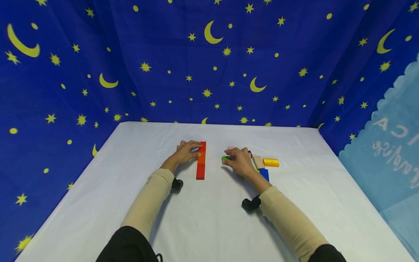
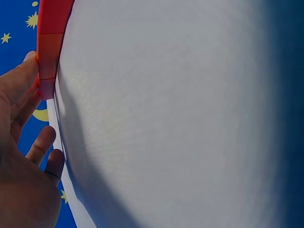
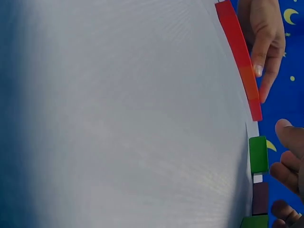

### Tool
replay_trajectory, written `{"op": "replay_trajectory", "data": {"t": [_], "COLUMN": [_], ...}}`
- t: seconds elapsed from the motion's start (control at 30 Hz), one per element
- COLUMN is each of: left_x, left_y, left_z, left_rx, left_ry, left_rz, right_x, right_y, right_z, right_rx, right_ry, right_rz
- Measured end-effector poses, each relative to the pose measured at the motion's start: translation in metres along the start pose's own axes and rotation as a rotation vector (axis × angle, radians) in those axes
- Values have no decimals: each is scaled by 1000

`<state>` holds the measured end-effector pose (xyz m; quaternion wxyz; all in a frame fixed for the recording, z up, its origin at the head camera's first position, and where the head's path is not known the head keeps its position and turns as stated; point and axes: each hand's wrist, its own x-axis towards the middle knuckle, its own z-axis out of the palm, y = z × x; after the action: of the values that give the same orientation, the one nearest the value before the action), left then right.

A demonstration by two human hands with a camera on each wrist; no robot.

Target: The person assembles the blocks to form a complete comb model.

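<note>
A straight row of flat blocks lies on the table: a red block nearest, an orange block in the middle, a second red block at the far end. My left hand is on the row's left side, fingertips at the orange and far red blocks, fingers mostly straight. Over the loose blocks to the right, my right hand has thumb and fingers spread about a green block. A gap shows between that block and the fingers in the right wrist view. Beside it is a dark purple block.
Right of the right hand lie a yellow block, a beige block and a blue block. A pink block shows just beyond the hand. A white cloth covers the table; a blue starry curtain hangs behind.
</note>
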<state>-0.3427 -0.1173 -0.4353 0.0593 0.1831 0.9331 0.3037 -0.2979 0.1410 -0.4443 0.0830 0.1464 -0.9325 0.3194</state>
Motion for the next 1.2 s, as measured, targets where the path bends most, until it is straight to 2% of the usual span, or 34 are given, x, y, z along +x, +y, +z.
{"op": "replay_trajectory", "data": {"t": [0.4, 0.73, 1.2], "left_x": [1, -1, -2], "left_y": [-2, 0, 0], "left_z": [2, 0, -1], "left_rx": [13, 15, 13], "left_ry": [12, 15, 16], "left_rz": [14, 19, 25], "right_x": [0, 1, 1], "right_y": [3, 6, 5], "right_z": [1, 2, 3], "right_rx": [-103, -106, -124], "right_ry": [-35, -58, -26], "right_rz": [-13, 10, 2]}}
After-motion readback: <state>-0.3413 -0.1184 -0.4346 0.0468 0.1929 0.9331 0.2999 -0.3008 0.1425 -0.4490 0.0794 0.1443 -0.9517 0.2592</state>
